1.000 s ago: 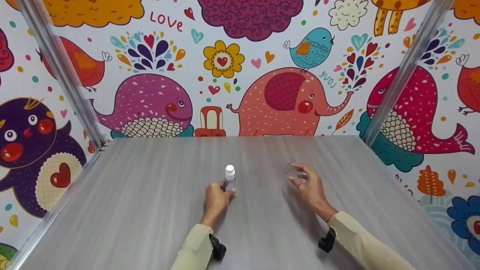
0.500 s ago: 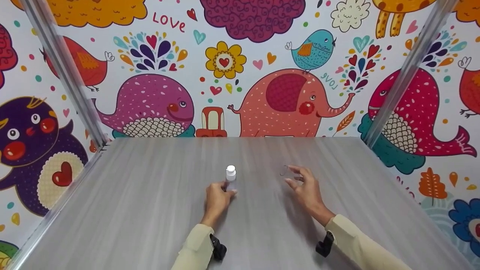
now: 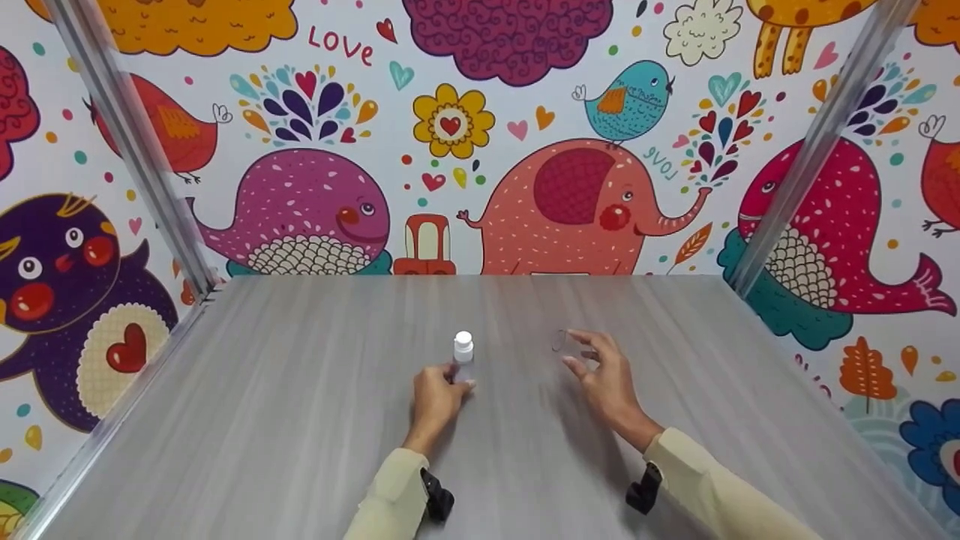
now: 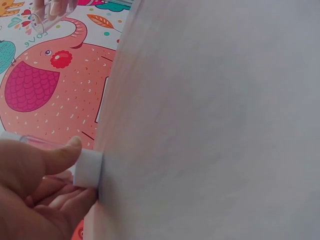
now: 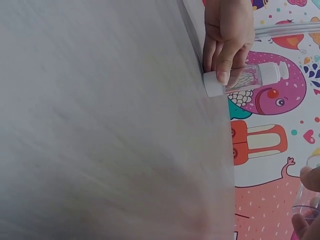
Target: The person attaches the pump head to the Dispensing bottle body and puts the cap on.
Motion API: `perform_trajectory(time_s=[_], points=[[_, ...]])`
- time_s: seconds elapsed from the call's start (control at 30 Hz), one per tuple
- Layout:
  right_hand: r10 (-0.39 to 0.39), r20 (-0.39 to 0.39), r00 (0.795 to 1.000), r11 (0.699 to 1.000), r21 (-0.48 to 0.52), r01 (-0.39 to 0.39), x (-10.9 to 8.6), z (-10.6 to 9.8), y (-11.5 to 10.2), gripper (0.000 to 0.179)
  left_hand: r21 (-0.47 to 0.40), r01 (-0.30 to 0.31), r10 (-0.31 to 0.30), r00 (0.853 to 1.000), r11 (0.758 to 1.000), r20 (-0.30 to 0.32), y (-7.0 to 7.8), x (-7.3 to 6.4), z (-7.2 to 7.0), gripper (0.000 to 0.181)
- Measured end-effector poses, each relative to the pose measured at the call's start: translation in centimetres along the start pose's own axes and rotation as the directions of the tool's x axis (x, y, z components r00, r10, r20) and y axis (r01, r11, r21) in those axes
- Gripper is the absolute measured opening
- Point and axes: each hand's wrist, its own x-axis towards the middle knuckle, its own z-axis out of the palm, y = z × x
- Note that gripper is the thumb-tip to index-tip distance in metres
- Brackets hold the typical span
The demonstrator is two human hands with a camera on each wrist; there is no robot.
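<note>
A clear pump bottle [image 3: 463,348] with a white top and white base stands upright on the grey table. My left hand [image 3: 436,399] grips its lower part between thumb and fingers; the white base [image 4: 89,168] rests right at the tabletop in the left wrist view. To the right, above the table, my right hand [image 3: 611,381] pinches a clear, hollow cap [image 3: 559,341]. One round rim of this cap [image 5: 302,202] faces the bottle's side. Part of the cap is hidden behind the fingers in the right wrist view.
The wood-grain table [image 3: 300,420] reaches back to a wall [image 3: 517,97] printed with cartoon animals. Metal posts [image 3: 142,157] stand at its back corners. Each wrist wears a small black camera [image 3: 645,489].
My right hand has moved a little left with the clear cap, nearer to the bottle. The left hand and bottle stay in place; the head view has shifted slightly.
</note>
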Motion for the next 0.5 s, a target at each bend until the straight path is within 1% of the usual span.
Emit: perform_trajectory(time_s=[0.13, 0.33, 0.5], points=[[-0.029, 0.003, 1.0, 1.0, -0.01, 0.029, 0.16, 0.2, -0.05, 0.039, 0.005, 0.0, 0.0, 1.0, 1.0, 0.004, 0.08, -0.06, -0.14, 0.016], [-0.028, 0.024, 0.999, 1.0, -0.004, 0.028, 0.29, 0.48, -0.4, 0.041, 0.01, -0.018, 0.018, 1.0, 1.0, 0.002, 0.08, -0.06, -0.15, 0.015], [-0.044, 0.025, 0.999, 0.999, -0.029, 0.045, 0.35, 0.71, -0.75, 0.041, 0.005, -0.022, 0.022, 1.0, 1.0, 0.003, 0.01, -0.04, -0.2, 0.018]])
